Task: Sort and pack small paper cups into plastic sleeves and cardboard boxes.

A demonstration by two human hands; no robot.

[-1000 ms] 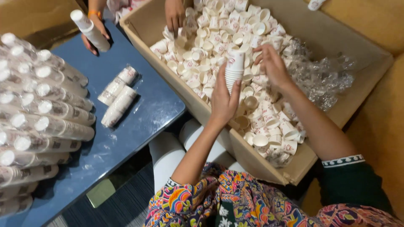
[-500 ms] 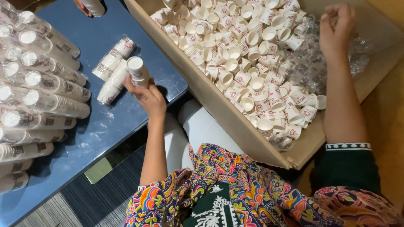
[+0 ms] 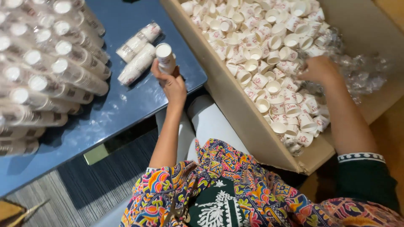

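The left hand (image 3: pixel 171 86) grips a stack of cups (image 3: pixel 165 57) above the tabletop (image 3: pixel 126 105). The right hand (image 3: pixel 320 69) closes on loose cups (image 3: pixel 269 54) in the cardboard box (image 3: pixel 235 109).

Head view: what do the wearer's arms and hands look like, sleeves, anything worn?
Both hands are bare, no gloves, rings or watch visible. The left hand and forearm are uncovered up to a loose, multicoloured patterned sleeve near the elbow. The right hand has a bare forearm ending at a dark green sleeve with a white embroidered cuff band.
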